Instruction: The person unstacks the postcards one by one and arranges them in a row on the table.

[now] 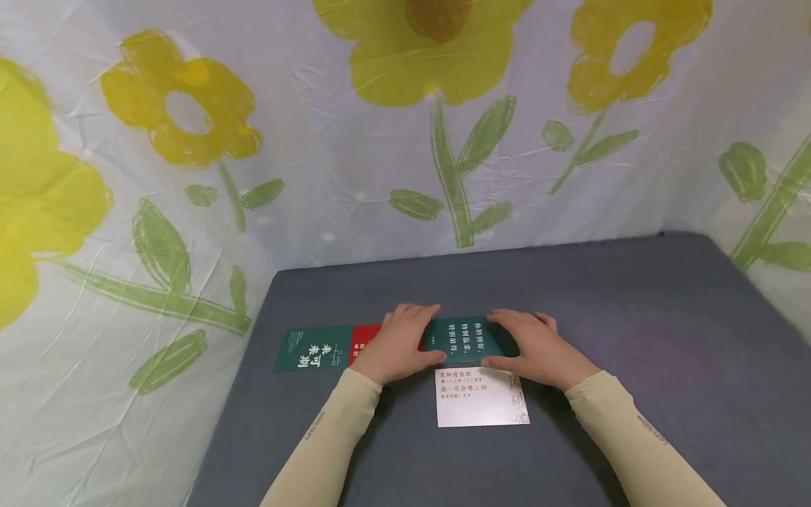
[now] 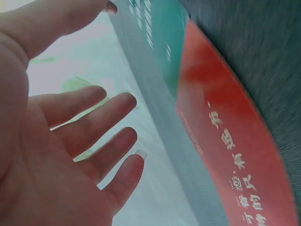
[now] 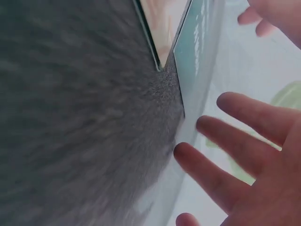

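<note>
While hands flank it, red card (image 1: 365, 343) abuts green card (image 1: 457, 338).

Left hand (image 1: 398, 343) hides most of red card (image 1: 365, 342).

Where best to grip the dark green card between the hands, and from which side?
Probably by its two short ends, one hand from each side. The dark green card with white text lies flat on the grey mat, its near edge over the white card, and the left hand and right hand already flank those ends, so the side edges look easiest to reach.
</note>
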### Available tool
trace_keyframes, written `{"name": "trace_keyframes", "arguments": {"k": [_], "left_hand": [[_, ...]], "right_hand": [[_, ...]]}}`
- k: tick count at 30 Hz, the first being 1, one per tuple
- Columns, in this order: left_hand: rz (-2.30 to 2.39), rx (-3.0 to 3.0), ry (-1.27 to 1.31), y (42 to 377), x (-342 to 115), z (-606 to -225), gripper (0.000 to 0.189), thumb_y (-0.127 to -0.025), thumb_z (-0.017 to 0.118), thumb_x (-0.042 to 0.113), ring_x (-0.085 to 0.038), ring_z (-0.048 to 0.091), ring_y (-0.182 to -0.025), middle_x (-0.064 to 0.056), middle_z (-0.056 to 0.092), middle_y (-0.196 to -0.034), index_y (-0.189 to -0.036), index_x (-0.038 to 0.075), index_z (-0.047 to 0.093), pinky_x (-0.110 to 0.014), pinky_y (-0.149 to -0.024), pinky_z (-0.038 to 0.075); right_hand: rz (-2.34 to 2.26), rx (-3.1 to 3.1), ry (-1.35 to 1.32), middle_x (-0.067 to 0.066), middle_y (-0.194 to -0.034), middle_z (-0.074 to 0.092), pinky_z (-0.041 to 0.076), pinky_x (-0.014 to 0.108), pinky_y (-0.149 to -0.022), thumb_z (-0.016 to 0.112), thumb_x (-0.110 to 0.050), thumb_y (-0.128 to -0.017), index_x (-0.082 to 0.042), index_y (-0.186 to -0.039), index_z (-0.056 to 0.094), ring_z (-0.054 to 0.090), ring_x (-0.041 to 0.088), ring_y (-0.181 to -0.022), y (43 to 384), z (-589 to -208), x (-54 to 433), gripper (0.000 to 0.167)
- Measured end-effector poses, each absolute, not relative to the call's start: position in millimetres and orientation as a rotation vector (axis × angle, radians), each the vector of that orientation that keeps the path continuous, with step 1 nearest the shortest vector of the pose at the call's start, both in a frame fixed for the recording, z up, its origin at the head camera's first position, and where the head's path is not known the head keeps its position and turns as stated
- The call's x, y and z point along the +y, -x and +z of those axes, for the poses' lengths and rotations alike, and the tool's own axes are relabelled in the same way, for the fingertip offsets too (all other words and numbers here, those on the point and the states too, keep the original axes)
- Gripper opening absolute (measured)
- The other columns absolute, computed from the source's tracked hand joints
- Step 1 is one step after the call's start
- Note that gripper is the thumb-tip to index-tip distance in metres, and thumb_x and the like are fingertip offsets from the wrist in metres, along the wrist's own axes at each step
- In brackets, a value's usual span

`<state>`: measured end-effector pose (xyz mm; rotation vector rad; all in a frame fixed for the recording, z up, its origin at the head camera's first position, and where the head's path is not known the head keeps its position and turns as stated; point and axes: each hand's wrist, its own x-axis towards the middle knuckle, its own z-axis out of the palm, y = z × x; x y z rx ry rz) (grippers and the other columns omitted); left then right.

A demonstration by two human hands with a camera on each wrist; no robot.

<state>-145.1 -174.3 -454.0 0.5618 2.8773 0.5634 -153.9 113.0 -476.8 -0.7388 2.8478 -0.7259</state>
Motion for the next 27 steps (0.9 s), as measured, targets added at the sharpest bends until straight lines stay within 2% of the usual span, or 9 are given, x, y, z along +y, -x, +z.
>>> {"name": "trace_keyframes", "arguments": {"k": [5, 12, 17, 27], "left_hand": [[0.489, 2.869, -0.671, 114.1, -168.7, -450.6, 0.094, -0.085, 0.089, 0.049, -0.03, 0.048, -0.148, -0.007, 0.059, -0.155, -0.164, 0.018, 0.048, -0.057, -0.125, 0.041], [0.389, 2.845, -0.817, 85.3, -155.8, -453.9, 0.105, -0.078, 0.094, 0.056, -0.024, 0.052, -0.14, -0.004, 0.062, -0.148, -0.163, 0.017, 0.048, -0.051, -0.121, 0.046], [0.332, 2.855, -0.84, 80.5, -152.5, -461.2, 0.11, -0.073, 0.096, 0.057, -0.022, 0.051, -0.14, -0.001, 0.063, -0.147, -0.163, 0.017, 0.047, -0.047, -0.122, 0.045], [0.293, 2.861, -0.842, 76.9, -153.1, -463.4, 0.107, -0.073, 0.096, 0.057, -0.021, 0.053, -0.137, 0.0, 0.065, -0.145, -0.161, 0.018, 0.051, -0.046, -0.121, 0.045]], "right_hand": [[-0.7, 2.897, 0.771, 0.014, -0.154, 0.062, 0.026, 0.075, -0.116, 0.091, -0.056, -0.083, -0.012, -0.152, 0.061, 0.058, 0.037, -0.143, 120.5, -470.8, 124.1, 0.087], [-0.627, 2.964, 0.855, 0.003, -0.142, 0.07, 0.025, 0.075, -0.118, 0.099, -0.05, -0.072, -0.014, -0.145, 0.065, 0.061, 0.03, -0.138, 84.8, -468.9, 128.8, 0.089], [-0.601, 2.969, 0.845, 0.001, -0.14, 0.071, 0.025, 0.075, -0.117, 0.1, -0.05, -0.071, -0.016, -0.144, 0.067, 0.061, 0.031, -0.138, 77.0, -472.0, 131.0, 0.087], [-0.602, 2.981, 0.816, 0.001, -0.143, 0.07, 0.025, 0.074, -0.116, 0.1, -0.049, -0.071, -0.017, -0.144, 0.067, 0.06, 0.031, -0.139, 74.7, -478.7, 132.3, 0.087]]}}
